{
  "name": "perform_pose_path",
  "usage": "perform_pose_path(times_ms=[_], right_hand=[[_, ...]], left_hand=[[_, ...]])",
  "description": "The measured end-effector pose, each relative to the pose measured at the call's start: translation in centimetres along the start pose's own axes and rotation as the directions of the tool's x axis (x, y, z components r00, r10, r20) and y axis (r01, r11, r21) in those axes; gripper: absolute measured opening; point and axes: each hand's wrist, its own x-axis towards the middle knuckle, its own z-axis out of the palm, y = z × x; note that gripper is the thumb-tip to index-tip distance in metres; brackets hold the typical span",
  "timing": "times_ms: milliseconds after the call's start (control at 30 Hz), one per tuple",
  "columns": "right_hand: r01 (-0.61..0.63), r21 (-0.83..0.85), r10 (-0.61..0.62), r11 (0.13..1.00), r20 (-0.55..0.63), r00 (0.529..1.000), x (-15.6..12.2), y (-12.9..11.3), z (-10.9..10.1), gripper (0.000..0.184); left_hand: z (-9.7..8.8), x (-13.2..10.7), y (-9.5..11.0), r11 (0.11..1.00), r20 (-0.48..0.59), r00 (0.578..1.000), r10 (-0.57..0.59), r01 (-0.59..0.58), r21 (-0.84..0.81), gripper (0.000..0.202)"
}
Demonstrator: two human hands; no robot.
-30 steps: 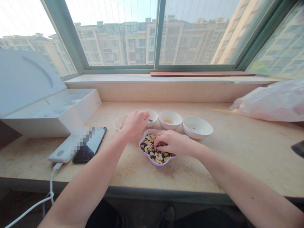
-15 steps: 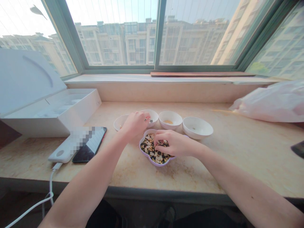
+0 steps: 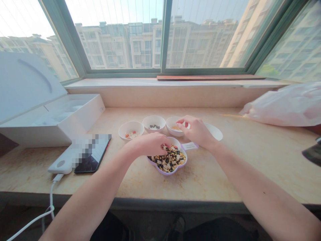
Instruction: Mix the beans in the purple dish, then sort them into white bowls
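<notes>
My left hand (image 3: 155,144) reaches over the mixed beans and nuts (image 3: 170,159) in a purple-rimmed, flower-shaped bowl (image 3: 167,173). Its fingers are bent together at the surface of the mix; whatever they pinch is too small to make out. Above a white bowl with yellow kernels (image 3: 175,128) is my right hand (image 3: 194,130), fingertips drawn together in a pinch, with their content unclear. To the left stand a white bowl with dark beans (image 3: 153,127) and another with pale and reddish pieces (image 3: 131,135). My right hand partly hides a further white bowl (image 3: 216,133).
A phone (image 3: 94,155) lies beside a white power bank (image 3: 61,164) with a cable. Behind them stands an open white box (image 3: 80,115). A plastic bag (image 3: 281,105) rests at the right, near a dark object (image 3: 312,154). The counter's front edge runs below my forearms.
My left hand has moved from the dark-bean bowl down to the purple-rimmed bowl. My right hand has risen from that mix to the bowl of yellow kernels. The view has shifted slightly.
</notes>
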Motion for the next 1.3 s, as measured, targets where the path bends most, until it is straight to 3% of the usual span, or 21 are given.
perform_pose_path(times_ms=[100,233,467,900,1033,1300], right_hand=[[-0.016,-0.098,0.014,0.995,-0.024,1.0,0.3,1.2,0.3,0.02],[-0.036,-0.145,0.037,0.989,0.008,0.999,0.3,1.8,0.7,0.025],[-0.034,-0.145,0.037,0.989,0.019,0.999,0.3,1.5,0.7,0.023],[-0.04,-0.1,0.044,0.994,0.045,0.998,0.2,1.2,0.6,0.019],[-0.043,-0.08,0.046,0.996,0.047,0.998,0.1,1.1,0.6,0.018],[-0.027,-0.066,0.03,0.997,0.043,0.999,0.1,0.9,0.6,0.019]], left_hand=[[-0.2,0.0,0.4,0.999,0.144,0.989,0.024,-0.021,-0.025,0.033],[-0.1,0.3,0.6,0.999,0.182,0.983,0.016,-0.01,-0.036,0.026],[0.5,0.8,0.6,0.997,0.145,0.987,0.065,-0.057,-0.059,0.019],[0.1,0.6,1.0,0.994,0.115,0.993,-0.001,0.013,-0.107,0.023],[-0.1,0.4,1.1,0.994,0.095,0.993,0.064,-0.055,-0.089,0.028],[0.3,0.4,0.8,0.99,-0.082,0.996,0.031,-0.041,-0.131,0.032]])
